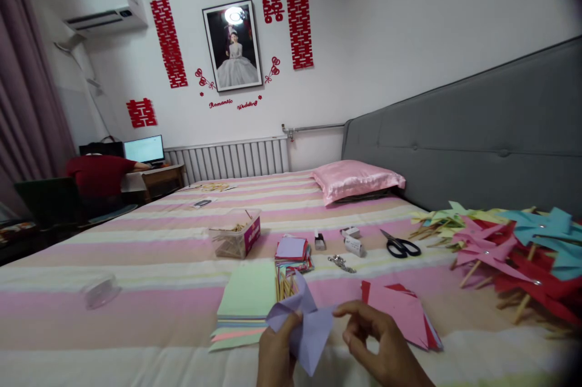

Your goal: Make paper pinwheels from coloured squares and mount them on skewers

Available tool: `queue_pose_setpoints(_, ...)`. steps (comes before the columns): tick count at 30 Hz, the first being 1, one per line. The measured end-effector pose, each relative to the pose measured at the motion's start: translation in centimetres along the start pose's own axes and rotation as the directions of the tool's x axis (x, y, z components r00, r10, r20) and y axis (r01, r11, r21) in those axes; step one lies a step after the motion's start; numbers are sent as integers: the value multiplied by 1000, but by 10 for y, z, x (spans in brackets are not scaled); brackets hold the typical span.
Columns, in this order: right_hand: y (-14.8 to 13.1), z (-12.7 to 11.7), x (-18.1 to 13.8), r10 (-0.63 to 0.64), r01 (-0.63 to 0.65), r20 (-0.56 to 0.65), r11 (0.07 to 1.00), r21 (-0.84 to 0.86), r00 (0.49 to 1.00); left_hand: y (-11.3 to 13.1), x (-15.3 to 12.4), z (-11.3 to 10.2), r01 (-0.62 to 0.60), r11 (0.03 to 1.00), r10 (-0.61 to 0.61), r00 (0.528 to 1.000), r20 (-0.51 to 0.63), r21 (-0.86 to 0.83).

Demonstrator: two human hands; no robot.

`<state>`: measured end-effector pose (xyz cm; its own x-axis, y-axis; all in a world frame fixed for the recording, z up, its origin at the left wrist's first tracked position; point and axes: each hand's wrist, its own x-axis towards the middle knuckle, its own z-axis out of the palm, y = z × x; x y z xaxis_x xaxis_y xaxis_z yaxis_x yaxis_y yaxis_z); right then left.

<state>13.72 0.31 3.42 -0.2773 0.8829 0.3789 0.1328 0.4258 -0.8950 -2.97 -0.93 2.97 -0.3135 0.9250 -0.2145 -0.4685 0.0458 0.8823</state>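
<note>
Item: lilac folded paper (304, 323), held above the bed (136, 290), just right of the green-topped paper stack (245, 296). Long axis near upright, one tip pointing up and away, the other down toward the person.

Left hand (276, 356): closed on the paper's left edge, thumb pressed on top.

Right hand (377, 344): half curled, forefinger tip at the paper's right corner; grip could not be told.

Red and pink sheets (400, 311): right of the stack. Scissors (400, 246): farther right, beyond.
</note>
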Motion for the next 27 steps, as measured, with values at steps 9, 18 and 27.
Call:
queue_pose_setpoints(9, -1, 19, -3, 53, -47, 99, 997, -65, 994, -4, -8, 9, 49, 996, -43, 995, 92, -71)
queue_pose_setpoints(18, 13, 28, 1, 164, -161, 2, 966, 200, 986, -11, -5, 9, -82, 996, 81, 996, 31, 21)
queue_pose_setpoints(27, 12, 31, 4, 268, -256, -30, 942, 219, 963, -16, -1, 11, -206, 967, 205, 979, 18, 153)
